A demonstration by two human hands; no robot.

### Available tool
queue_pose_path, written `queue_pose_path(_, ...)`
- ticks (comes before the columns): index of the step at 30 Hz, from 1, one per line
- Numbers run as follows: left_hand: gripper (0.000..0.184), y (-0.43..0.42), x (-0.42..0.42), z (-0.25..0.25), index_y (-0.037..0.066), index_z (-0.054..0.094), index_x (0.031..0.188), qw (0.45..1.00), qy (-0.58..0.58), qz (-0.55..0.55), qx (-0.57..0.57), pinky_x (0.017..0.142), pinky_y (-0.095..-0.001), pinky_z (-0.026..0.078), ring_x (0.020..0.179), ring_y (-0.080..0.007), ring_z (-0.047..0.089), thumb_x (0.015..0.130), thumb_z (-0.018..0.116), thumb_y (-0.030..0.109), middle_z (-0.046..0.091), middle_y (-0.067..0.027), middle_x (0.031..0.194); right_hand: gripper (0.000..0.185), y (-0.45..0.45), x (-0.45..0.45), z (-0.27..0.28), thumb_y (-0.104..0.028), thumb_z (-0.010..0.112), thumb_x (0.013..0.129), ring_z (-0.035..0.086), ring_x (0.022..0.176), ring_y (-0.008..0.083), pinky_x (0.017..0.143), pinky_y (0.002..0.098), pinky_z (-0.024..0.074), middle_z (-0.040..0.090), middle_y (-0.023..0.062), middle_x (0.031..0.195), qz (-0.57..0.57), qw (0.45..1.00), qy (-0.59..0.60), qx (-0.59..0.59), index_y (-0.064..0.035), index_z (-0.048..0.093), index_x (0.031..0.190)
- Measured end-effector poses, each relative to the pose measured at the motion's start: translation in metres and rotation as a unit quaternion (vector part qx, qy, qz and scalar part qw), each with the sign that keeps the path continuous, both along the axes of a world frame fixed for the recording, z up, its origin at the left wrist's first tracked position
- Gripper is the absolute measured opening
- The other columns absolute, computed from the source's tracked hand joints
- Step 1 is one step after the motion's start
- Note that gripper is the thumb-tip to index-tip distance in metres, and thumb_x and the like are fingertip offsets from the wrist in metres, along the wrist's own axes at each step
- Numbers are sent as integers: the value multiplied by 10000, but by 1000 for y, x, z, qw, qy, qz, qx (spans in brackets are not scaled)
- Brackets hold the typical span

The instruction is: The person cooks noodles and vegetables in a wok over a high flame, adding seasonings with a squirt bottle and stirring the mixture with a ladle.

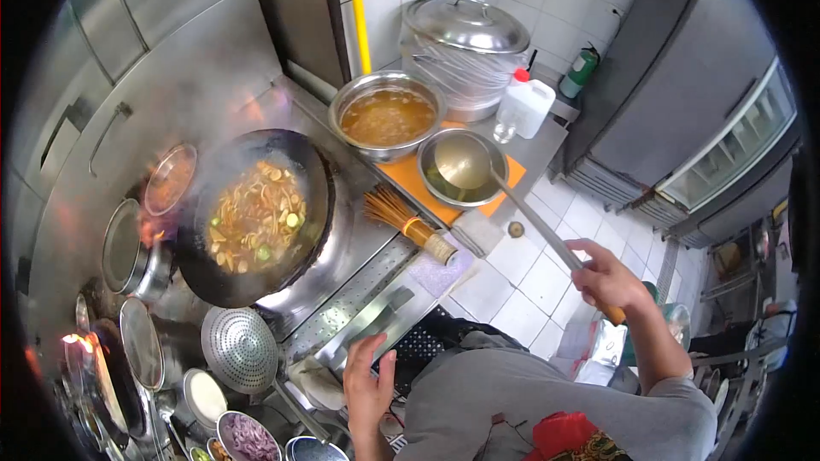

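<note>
My right hand (603,277) is wrapped around the long handle of a ladle (538,222). The ladle's round head lies over a small metal bowl (430,188) of liquid; I cannot tell how deep it dips. My left hand (369,384) is empty near my body, thumb and fingers apart, close to a crumpled cloth (318,386). On the stove, a large dark wok (318,230) holds a steaming mix of sliced pieces in reddish broth. A bamboo wok brush (410,220) rests on the counter between the wok and the small bowl.
A larger bowl of amber broth (386,118) stands behind the small one, near a lidded pot (465,26) and a white jug (534,109). At left are strainers, a perforated skimmer (239,350), and an open flame (79,341). Chopped purple onion (249,437) sits at the bottom.
</note>
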State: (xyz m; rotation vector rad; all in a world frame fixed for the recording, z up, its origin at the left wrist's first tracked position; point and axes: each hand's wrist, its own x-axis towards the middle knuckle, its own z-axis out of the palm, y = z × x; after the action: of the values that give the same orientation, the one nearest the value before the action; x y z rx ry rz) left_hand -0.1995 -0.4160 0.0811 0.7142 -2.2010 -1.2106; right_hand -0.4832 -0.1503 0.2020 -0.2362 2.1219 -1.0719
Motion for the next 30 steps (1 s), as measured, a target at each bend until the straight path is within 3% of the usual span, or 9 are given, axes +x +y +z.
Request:
queue_pose_path(3,248,0,4,-3,3,665,1124,1000,-1,-6,-14,898,-396,500,1004,-366,650,890,682,82,669,-199,1089,586,-7,0,1,-71,584,876,515,571,112,498,278,404,579,48,782,2,1000,1,18,-21,414,1435)
queue_pose_path(9,245,5,19,-12,5,671,1118,1000,-16,19,-10,891,-388,496,974,-346,646,886,685,82,668,-189,1055,515,-2,-8,-6,-31,580,873,497,489,95,399,249,364,545,32,720,-53,995,-61,-52,-51,464,1375)
queue_pose_path(13,235,8,25,-20,8,677,1111,999,-9,41,-3,891,-380,493,975,-338,645,889,684,84,671,-186,1049,378,3,5,15,-55,541,932,434,457,50,351,206,313,521,32,736,-145,944,-193,-223,-86,497,1306)
queue_pose_path(16,234,10,25,-19,8,676,1113,999,-10,43,-2,890,-377,494,982,-341,648,891,683,83,674,-188,1060,379,1,3,28,-37,518,936,432,426,59,324,208,311,545,52,755,-105,911,-252,-309,-51,452,1309)
queue_pose_path(21,243,16,22,-11,15,678,1122,997,1,72,1,908,-380,502,1020,-341,663,892,694,91,681,-192,1090,423,-54,-18,13,-60,540,949,412,433,69,327,219,341,519,80,758,-2,862,-372,-343,-102,455,1361)
queue_pose_path(24,243,23,25,-9,22,677,1110,992,9,121,-25,867,-387,522,976,-353,667,891,715,119,680,-182,1066,468,-123,-14,6,-74,575,934,429,436,82,328,231,338,529,68,749,73,920,-271,-273,-105,449,1384)
queue_pose_path(26,244,30,29,-6,19,680,1107,987,2,162,-23,864,-385,523,974,-353,669,888,718,119,682,-183,1053,503,-173,-22,-14,-85,592,929,489,472,116,404,271,395,562,70,786,195,947,-138,-214,-86,437,1407)
queue_pose_path(28,244,40,33,-1,17,681,1106,978,-18,205,-11,862,-387,522,971,-355,669,887,718,117,683,-183,1046,514,-228,-35,-46,-114,605,929,540,508,137,461,295,439,593,89,846,313,935,-11,-168,-56,426,1408)
queue_pose_path(30,240,45,33,5,15,678,1103,971,-51,232,-34,861,-395,522,964,-362,668,887,714,113,682,-183,1036,531,-282,-30,-60,-157,600,921,584,555,158,540,321,490,622,108,898,378,911,34,-161,-24,424,1404)
